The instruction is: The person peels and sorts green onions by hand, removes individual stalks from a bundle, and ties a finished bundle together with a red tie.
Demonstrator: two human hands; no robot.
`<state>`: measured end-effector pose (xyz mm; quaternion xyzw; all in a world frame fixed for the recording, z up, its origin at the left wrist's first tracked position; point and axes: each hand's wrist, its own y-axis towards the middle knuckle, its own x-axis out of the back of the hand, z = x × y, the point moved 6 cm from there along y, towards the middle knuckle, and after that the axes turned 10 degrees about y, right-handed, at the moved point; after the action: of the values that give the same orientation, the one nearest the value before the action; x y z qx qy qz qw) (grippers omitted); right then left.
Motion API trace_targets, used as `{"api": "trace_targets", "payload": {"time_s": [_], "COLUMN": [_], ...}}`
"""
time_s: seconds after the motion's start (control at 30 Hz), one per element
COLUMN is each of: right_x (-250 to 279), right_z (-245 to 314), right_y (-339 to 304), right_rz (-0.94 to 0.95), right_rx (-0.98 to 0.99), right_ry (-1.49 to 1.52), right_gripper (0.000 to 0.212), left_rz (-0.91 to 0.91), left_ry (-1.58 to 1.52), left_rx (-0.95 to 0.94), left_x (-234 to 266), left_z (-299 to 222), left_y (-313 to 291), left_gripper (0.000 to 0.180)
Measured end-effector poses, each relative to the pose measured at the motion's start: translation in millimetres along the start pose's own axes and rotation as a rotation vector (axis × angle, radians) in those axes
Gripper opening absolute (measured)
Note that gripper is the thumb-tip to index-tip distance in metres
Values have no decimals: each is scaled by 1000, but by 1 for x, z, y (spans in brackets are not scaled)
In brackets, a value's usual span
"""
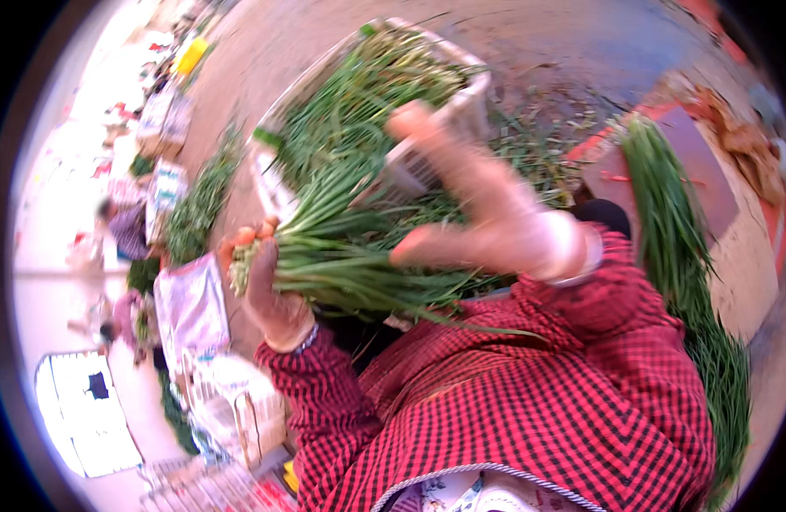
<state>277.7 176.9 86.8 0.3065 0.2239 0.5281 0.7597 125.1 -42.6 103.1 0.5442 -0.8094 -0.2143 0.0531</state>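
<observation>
My left hand (pixel 269 294) is closed round the pale root end of a bunch of garlic chives (pixel 350 260), whose long green leaves fan out to the right across my lap. Smeared by motion, my right hand (pixel 487 205) hovers over the leaves with thumb and fingers spread wide, and nothing shows in it. Beyond both hands stands a white plastic crate (pixel 469 107) heaped with loose chives (pixel 384 81). The right hand covers part of the crate's near side.
At my right, long chives (pixel 657 179) lie on a board (pixel 708 171), with more (pixel 721 384) below. Loose leaves (pixel 529 141) litter the floor. At left are a green pile (pixel 201 205), a covered stack (pixel 192 307), white crates (pixel 231 401) and people (pixel 130 226) farther off.
</observation>
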Motion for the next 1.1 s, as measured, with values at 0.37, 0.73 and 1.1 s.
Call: {"api": "trace_targets", "payload": {"time_s": [0.37,0.73,1.1], "right_x": [68,313,365], "right_z": [69,105,-76], "right_y": [44,-37,-193], "right_rz": [-149,-173,-319], "right_rx": [229,-749,-1173], "right_ry": [-573,-828,-1293], "right_gripper": [105,81,107], "left_rz": [782,903,1011], "left_ry": [-615,-836,203], "left_rx": [-115,792,445], "left_x": [-230,-507,-443], "left_z": [-66,91,297], "left_y": [25,-58,-148], "left_gripper": [62,52,64]}}
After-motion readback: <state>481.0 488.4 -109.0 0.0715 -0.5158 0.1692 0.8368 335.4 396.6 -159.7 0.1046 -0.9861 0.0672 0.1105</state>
